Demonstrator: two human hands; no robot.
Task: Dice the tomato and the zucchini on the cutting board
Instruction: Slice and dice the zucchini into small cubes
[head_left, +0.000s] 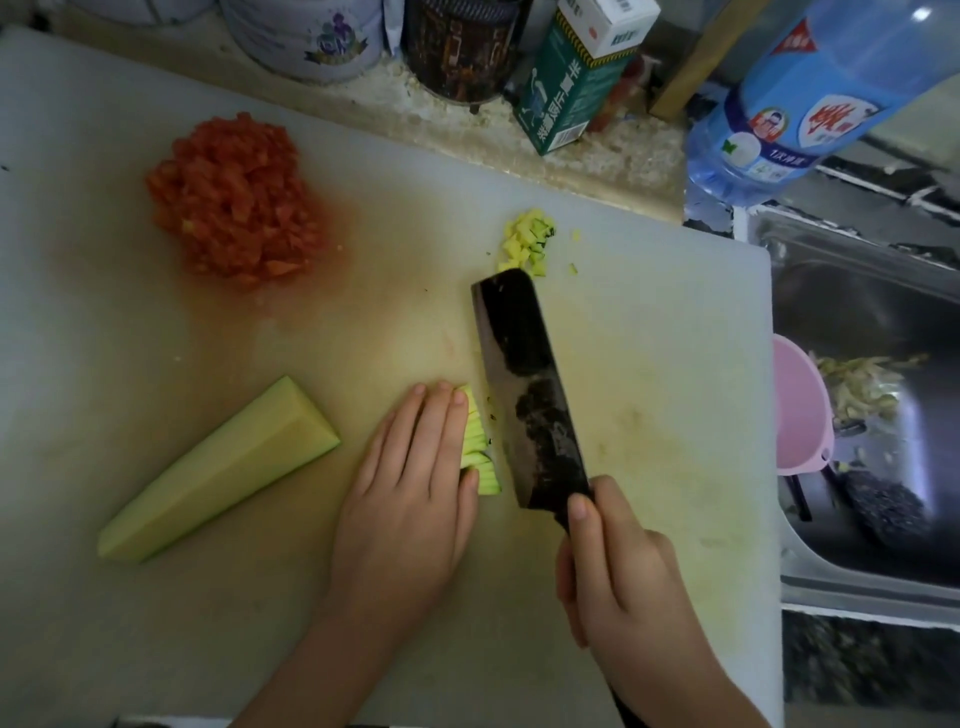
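At the near centre of the white plastic cutting board (649, 364), the left hand (415, 499) lay flat, fingers straight, steadying pale-green zucchini strips (480, 447) for dicing; the right hand (618, 577) clenched the dark cleaver (524, 384); red diced tomato (234, 202) far left.

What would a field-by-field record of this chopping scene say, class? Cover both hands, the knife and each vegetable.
left hand: presses flat on the zucchini strips
right hand: grips the cleaver handle
cleaver: blade beside the strips' right ends
tomato: diced, piled at the board's far left
zucchini wedge: uncut, left of the left hand
diced zucchini: small heap beyond the cleaver tip
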